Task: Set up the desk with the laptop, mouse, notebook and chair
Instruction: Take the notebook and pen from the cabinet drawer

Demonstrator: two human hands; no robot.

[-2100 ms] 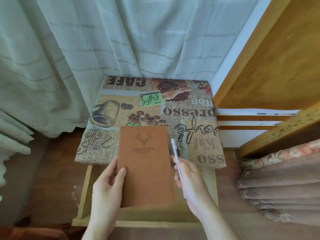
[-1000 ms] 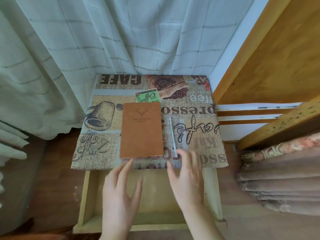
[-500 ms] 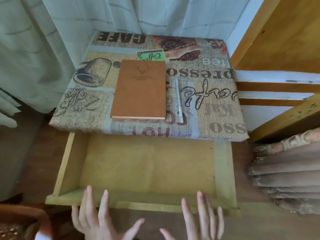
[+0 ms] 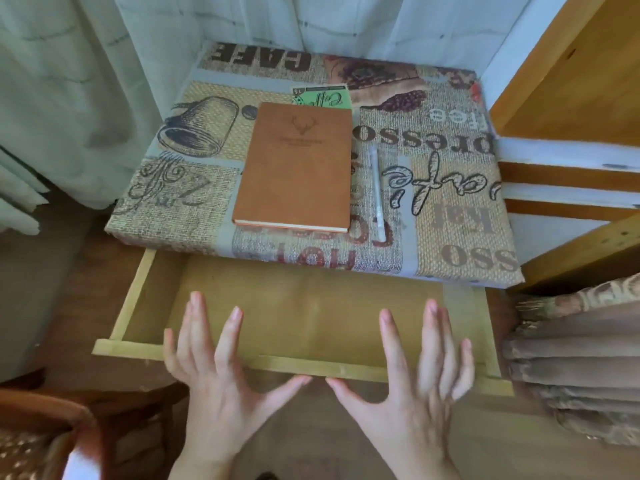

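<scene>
While the brown notebook [image 4: 294, 168] lies flat near the middle of the desk [image 4: 460, 216], on its coffee-print cloth, a white pen [image 4: 376, 192] rests just beside its right edge. Below, the wooden drawer [image 4: 138, 296] stands pulled out. Over its front rail the left hand [image 4: 221, 368] and right hand [image 4: 412, 379] spread flat, fingers straight and splayed, grasping nothing

A small desk [image 4: 450, 209] fills the upper middle of the frame, its top covered by a coffee-themed printed cloth. A closed brown notebook [image 4: 294, 168] with a stag emblem lies flat near the centre of the top. A pale pen [image 4: 376, 194] lies just to its right, parallel to it, not touching.
</scene>
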